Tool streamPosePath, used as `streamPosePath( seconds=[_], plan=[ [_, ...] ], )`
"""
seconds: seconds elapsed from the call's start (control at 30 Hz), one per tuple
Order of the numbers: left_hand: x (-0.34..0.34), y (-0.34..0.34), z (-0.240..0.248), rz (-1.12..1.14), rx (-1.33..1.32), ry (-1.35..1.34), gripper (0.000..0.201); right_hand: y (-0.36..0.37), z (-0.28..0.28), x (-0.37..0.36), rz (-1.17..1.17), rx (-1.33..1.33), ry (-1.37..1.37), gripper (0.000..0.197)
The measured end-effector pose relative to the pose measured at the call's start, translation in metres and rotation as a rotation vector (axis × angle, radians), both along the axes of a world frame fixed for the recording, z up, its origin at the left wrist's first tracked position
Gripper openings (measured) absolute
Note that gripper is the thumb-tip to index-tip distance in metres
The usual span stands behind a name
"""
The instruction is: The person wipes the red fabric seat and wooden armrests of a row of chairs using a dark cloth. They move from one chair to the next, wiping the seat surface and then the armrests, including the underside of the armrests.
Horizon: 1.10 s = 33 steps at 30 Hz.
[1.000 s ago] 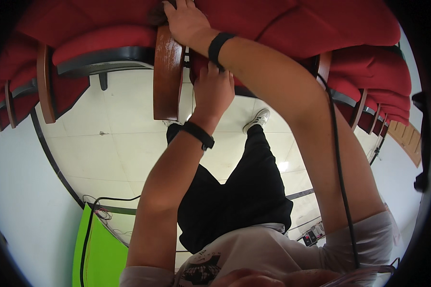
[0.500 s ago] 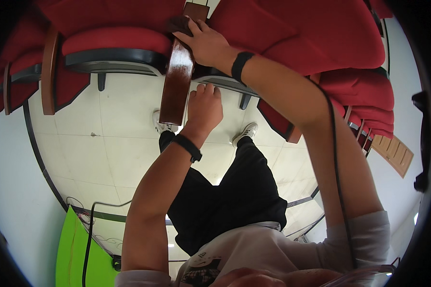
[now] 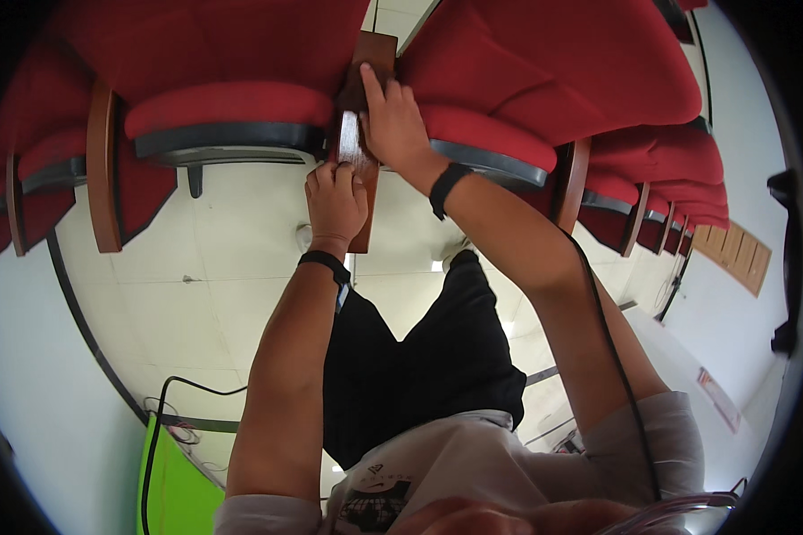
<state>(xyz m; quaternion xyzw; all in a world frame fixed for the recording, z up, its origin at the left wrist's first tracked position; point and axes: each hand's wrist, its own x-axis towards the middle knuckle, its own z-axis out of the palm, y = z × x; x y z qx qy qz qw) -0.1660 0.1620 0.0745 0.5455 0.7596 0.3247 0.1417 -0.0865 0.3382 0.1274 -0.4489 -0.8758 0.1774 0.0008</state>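
Note:
A glossy brown wooden armrest (image 3: 363, 192) runs between two red folding seats. My right hand (image 3: 396, 125) lies over its far part, index finger stretched forward and the other fingers bent. A dark brown cloth (image 3: 352, 94) shows under and beside those fingers, pressed against the wood. Closer to me, my left hand (image 3: 337, 201) has its curled fingers on the left edge of the armrest; its palm side is hidden. Each wrist wears a black band.
Red seats (image 3: 232, 102) stand in a row on the left, with others (image 3: 500, 138) on the right. Pale floor tiles (image 3: 241, 294) lie below. A green panel (image 3: 178, 481) leans at the lower left beside a black cable (image 3: 156, 437). Another cable runs along my right arm.
My left hand has moved left from beside the armrest onto its edge. My right hand and the cloth appear lower in the picture, as the seats do, and the right index finger now points forward.

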Motion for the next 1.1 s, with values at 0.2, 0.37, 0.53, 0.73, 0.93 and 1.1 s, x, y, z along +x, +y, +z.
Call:
streamPosePath(
  seconds=[0.2,0.37,0.53,0.73,0.93,1.1],
  plan=[
    [-0.003,-0.001,-0.009,0.021,-0.087,-0.064,0.029,0.047,-0.045,-0.050,-0.218,0.220,0.231,0.085],
    [-0.002,-0.003,-0.010,0.022,-0.096,-0.116,0.031,0.128,-0.054,-0.077,-0.268,0.066,0.155,0.070],
    [-0.003,0.001,-0.006,0.012,-0.093,-0.127,0.035,0.105,-0.055,-0.064,-0.114,0.141,0.146,0.071],
    [-0.003,0.004,0.002,-0.007,-0.156,-0.105,0.051,-0.022,0.007,-0.017,-0.050,-0.259,0.019,0.096],
    [-0.002,0.006,0.004,0.032,-0.192,-0.108,0.056,-0.002,0.050,-0.010,0.248,-0.154,-0.138,0.098],
    [-0.001,0.005,0.001,0.053,-0.202,-0.121,0.055,0.012,0.043,0.004,0.691,-0.060,-0.327,0.085]
  ],
)
